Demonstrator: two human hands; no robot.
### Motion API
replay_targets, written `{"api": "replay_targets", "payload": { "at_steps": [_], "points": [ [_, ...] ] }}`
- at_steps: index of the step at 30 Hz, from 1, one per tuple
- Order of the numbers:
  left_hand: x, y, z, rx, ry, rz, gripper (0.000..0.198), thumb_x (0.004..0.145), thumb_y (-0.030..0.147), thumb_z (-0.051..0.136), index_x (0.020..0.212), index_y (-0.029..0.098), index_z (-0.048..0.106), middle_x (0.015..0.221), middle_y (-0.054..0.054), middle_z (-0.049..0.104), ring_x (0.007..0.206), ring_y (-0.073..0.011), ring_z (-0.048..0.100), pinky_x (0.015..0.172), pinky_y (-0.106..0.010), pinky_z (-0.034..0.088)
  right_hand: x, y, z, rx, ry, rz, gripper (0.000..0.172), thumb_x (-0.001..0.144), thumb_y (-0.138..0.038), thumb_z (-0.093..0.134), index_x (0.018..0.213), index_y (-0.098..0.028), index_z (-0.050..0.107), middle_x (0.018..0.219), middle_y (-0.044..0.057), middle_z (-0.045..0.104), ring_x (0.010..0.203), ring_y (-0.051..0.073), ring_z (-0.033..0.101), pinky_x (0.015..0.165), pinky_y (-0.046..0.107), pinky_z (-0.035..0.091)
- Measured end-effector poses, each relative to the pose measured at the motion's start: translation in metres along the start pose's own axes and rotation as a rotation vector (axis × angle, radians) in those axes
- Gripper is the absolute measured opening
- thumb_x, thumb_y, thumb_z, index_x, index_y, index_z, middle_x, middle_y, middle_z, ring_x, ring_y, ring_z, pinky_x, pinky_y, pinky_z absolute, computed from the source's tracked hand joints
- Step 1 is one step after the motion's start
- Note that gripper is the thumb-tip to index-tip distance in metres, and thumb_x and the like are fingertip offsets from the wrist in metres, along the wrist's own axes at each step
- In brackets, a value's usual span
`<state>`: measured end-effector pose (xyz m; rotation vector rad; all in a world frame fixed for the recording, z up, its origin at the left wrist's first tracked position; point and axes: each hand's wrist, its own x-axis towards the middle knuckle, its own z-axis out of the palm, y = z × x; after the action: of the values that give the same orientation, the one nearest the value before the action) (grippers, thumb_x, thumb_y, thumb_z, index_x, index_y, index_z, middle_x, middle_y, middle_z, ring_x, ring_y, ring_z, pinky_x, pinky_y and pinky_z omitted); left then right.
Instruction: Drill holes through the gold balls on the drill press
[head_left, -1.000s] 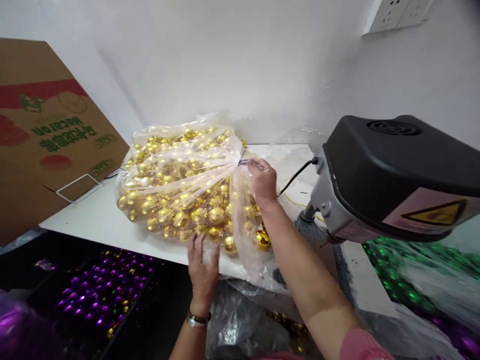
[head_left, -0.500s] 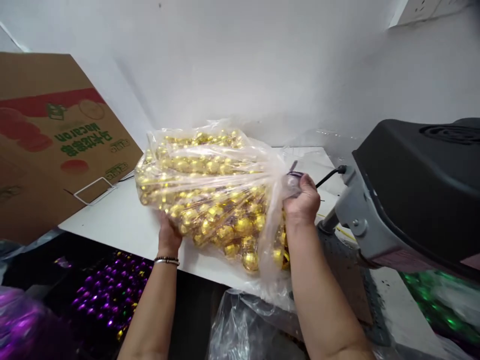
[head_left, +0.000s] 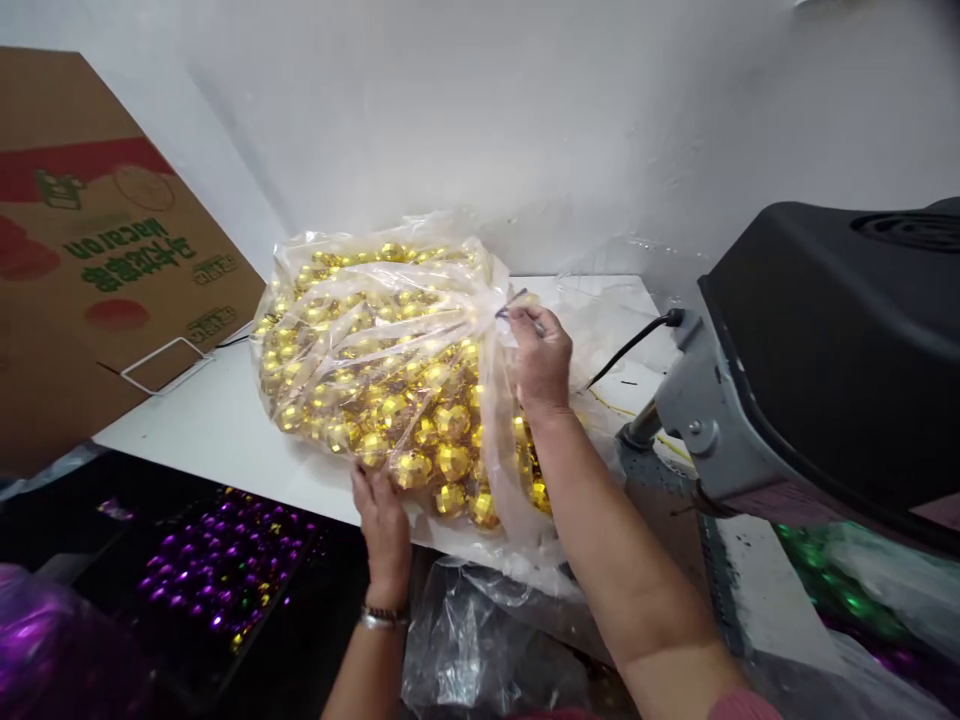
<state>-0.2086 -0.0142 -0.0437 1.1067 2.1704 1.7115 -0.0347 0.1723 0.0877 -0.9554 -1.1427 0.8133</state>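
Observation:
A clear plastic bag of gold faceted balls (head_left: 375, 350) rests on the white table (head_left: 217, 430) by the wall. My right hand (head_left: 540, 360) is closed on the bag's gathered, tied neck at its right side. My left hand (head_left: 382, 520) presses against the bag's lower front edge near the table's rim, its fingertips tucked under the plastic. A loose flap of the bag hangs over the table edge below my right forearm.
A cardboard box (head_left: 90, 260) leans at the left. A black and grey machine (head_left: 817, 370) with a cable stands at the right. Purple balls (head_left: 217, 570) lie in a dark tray below the table. Green balls (head_left: 840, 590) and crumpled plastic (head_left: 480, 650) sit lower right.
The bag has been set back down and turned on the table. My right hand moved left and up with the neck. My left hand shifted right, from under the bag to its front edge.

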Motion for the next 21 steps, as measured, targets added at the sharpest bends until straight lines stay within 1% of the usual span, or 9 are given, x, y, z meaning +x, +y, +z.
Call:
{"api": "replay_targets", "payload": {
  "at_steps": [2, 5, 8, 9, 11, 14, 17, 19, 21],
  "points": [
    [-0.029, 0.002, 0.006, 0.078, -0.070, 0.019, 0.063, 0.100, 0.050, 0.036, 0.152, 0.013, 0.036, 0.152, -0.021, 0.045, 0.148, -0.0309, 0.039, 0.123, -0.050, 0.031, 0.003, -0.010, 0.007, -0.122, -0.077, -0.064, 0.032, 0.088, -0.049, 0.057, 0.094, -0.020, 0.069, 0.096, 0.002, 0.072, 0.093, 0.012, 0.061, 0.095, 0.029, 0.049],
    [-0.048, 0.014, 0.006, 0.213, -0.104, 0.135, 0.073, 0.094, 0.052, 0.050, 0.152, 0.010, 0.035, 0.153, -0.027, 0.040, 0.148, -0.0388, 0.033, 0.122, -0.060, 0.027, 0.003, -0.020, 0.003, -0.311, -0.150, -0.128, 0.032, 0.081, -0.042, 0.069, 0.104, -0.020, 0.071, 0.105, 0.007, 0.072, 0.107, 0.020, 0.060, 0.109, 0.041, 0.045],
    [-0.051, 0.033, -0.002, 0.269, -0.067, 0.298, 0.072, 0.091, 0.051, 0.059, 0.147, 0.010, 0.042, 0.153, -0.028, 0.039, 0.148, -0.0401, 0.033, 0.121, -0.061, 0.029, -0.019, -0.026, -0.027, -0.463, -0.153, -0.201, 0.060, 0.079, -0.044, 0.071, 0.134, -0.021, 0.058, 0.132, 0.012, 0.063, 0.131, 0.027, 0.051, 0.122, 0.048, 0.035],
    [-0.053, 0.040, -0.005, 0.248, -0.059, 0.335, 0.066, 0.091, 0.049, 0.059, 0.144, 0.012, 0.047, 0.149, -0.025, 0.044, 0.145, -0.0378, 0.038, 0.120, -0.058, 0.033, -0.034, -0.026, -0.040, -0.508, -0.147, -0.232, 0.065, 0.082, -0.046, 0.067, 0.140, -0.021, 0.053, 0.141, 0.013, 0.057, 0.138, 0.027, 0.045, 0.126, 0.048, 0.031],
    [-0.063, 0.054, -0.006, 0.141, -0.104, 0.340, 0.057, 0.093, 0.047, 0.059, 0.141, 0.016, 0.051, 0.131, -0.019, 0.059, 0.130, -0.0308, 0.055, 0.113, -0.049, 0.044, -0.070, -0.025, -0.069, -0.779, -0.202, -0.357, 0.059, 0.095, -0.047, 0.045, 0.148, -0.020, 0.044, 0.148, 0.014, 0.051, 0.143, 0.024, 0.041, 0.126, 0.046, 0.033],
    [-0.087, 0.069, 0.001, -0.061, -0.445, 0.119, 0.066, 0.095, 0.053, 0.055, 0.150, 0.018, 0.041, 0.106, -0.011, 0.068, 0.093, -0.0212, 0.069, 0.087, -0.037, 0.058, -0.129, -0.015, -0.106, -0.875, -0.268, -0.327, 0.049, 0.093, -0.046, 0.049, 0.134, -0.022, 0.059, 0.140, 0.012, 0.057, 0.140, 0.026, 0.045, 0.123, 0.048, 0.038],
    [-0.111, 0.074, 0.014, -0.203, -0.779, -0.213, 0.092, 0.094, 0.064, 0.051, 0.161, 0.014, 0.013, 0.098, -0.010, 0.070, 0.073, -0.0186, 0.069, 0.069, -0.032, 0.059, -0.164, 0.002, -0.126, -0.958, -0.264, -0.235, 0.052, 0.091, -0.047, 0.052, 0.135, -0.020, 0.059, 0.145, 0.017, 0.052, 0.143, 0.032, 0.042, 0.120, 0.056, 0.038],
    [-0.120, 0.075, 0.025, -0.269, -0.863, -0.365, 0.107, 0.090, 0.070, 0.051, 0.162, 0.013, -0.004, 0.107, -0.014, 0.070, 0.071, -0.0196, 0.071, 0.064, -0.032, 0.059, -0.169, 0.015, -0.129, -0.999, -0.233, -0.160, 0.057, 0.092, -0.047, 0.049, 0.142, -0.019, 0.052, 0.154, 0.019, 0.042, 0.147, 0.034, 0.037, 0.121, 0.060, 0.035],
    [-0.123, 0.076, 0.035, -0.318, -0.878, -0.452, 0.116, 0.085, 0.074, 0.056, 0.161, 0.017, -0.010, 0.125, -0.020, 0.065, 0.074, -0.0215, 0.074, 0.064, -0.033, 0.060, -0.162, 0.029, -0.125, -1.022, -0.208, -0.090, 0.061, 0.093, -0.047, 0.046, 0.147, -0.019, 0.045, 0.159, 0.020, 0.035, 0.150, 0.035, 0.032, 0.121, 0.060, 0.033]
  ]
}}
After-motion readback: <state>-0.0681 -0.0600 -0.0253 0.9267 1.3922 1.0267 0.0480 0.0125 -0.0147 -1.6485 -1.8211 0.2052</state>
